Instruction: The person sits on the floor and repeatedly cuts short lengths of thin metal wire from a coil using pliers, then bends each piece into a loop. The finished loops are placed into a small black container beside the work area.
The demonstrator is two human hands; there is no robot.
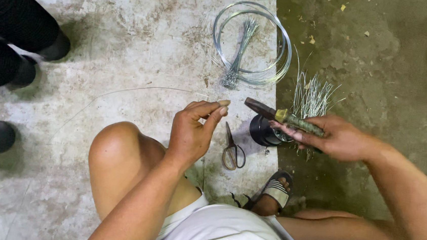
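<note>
right now the left hand (191, 131) has its grip pinched together on a thin wire (139, 90), which trails off over the concrete floor (128, 37), kept taut for handling. the right hand (341, 140) is clamped around a hammer (281, 116), head toward the pinch. just below that pinch lie scissors (233, 151); beyond it a wire coil (252, 42), a black cup (264, 131) and cut wire pieces (310, 97), all within reach.

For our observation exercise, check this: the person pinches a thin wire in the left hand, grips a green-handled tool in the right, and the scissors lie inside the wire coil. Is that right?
Not quite. In the head view the scissors lie on the floor between the left hand and right hand, well apart from the wire coil. The thin wire and green-handled tool are as stated.
</note>
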